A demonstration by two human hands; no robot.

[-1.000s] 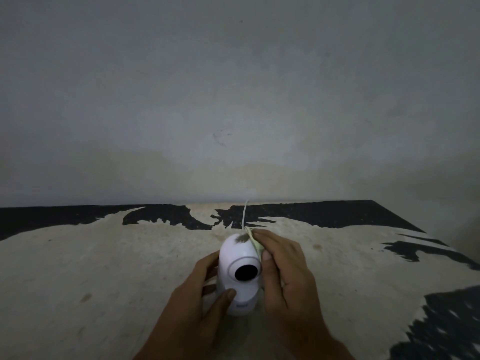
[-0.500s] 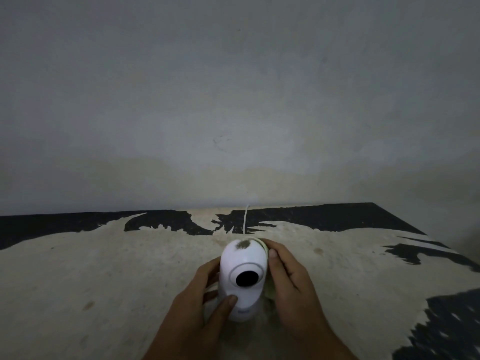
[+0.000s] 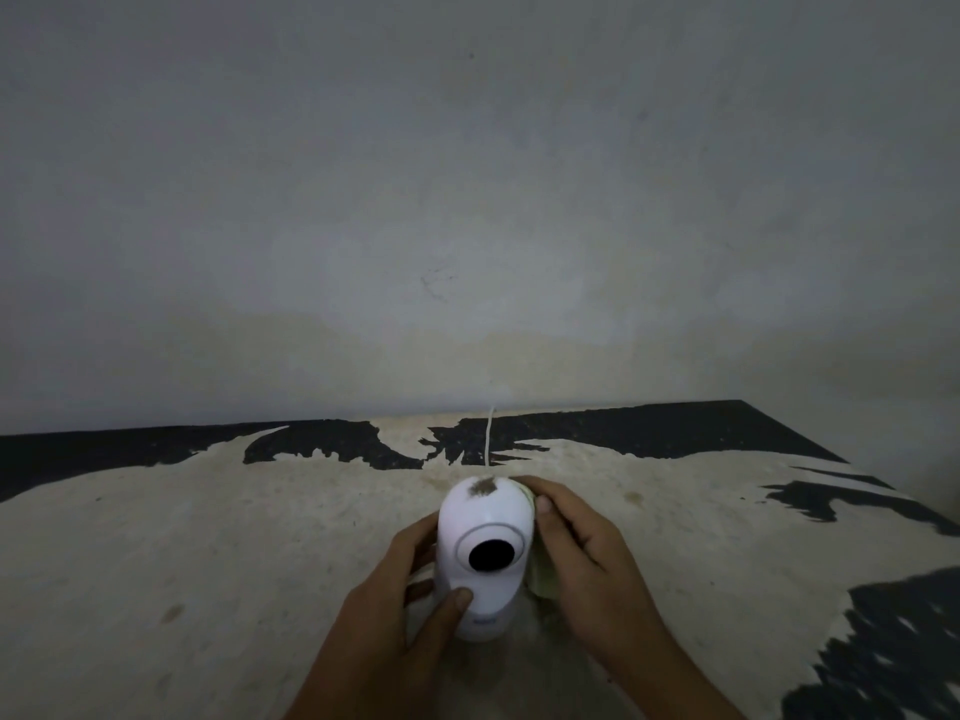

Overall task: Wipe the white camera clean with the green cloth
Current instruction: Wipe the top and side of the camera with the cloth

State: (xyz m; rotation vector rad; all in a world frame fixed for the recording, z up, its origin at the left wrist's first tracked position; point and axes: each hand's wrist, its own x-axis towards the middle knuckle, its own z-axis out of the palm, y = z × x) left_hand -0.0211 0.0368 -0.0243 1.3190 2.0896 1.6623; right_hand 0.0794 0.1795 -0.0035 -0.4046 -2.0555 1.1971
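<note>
Wiping step: your left hand [image 3: 395, 610] clasps the white camera [image 3: 485, 556] standing at 6 o'clock on the table [image 3: 208, 537], right hand [image 3: 582, 553] pinches the green cloth [image 3: 543, 576] at its 3 o'clock side; next, sweep up over the dark smudge [image 3: 483, 486] at 12.

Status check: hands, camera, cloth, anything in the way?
Left hand steadying white camera. Right hand pressing green cloth to its right side. Dark smudge on top. Nothing in the way.
</note>
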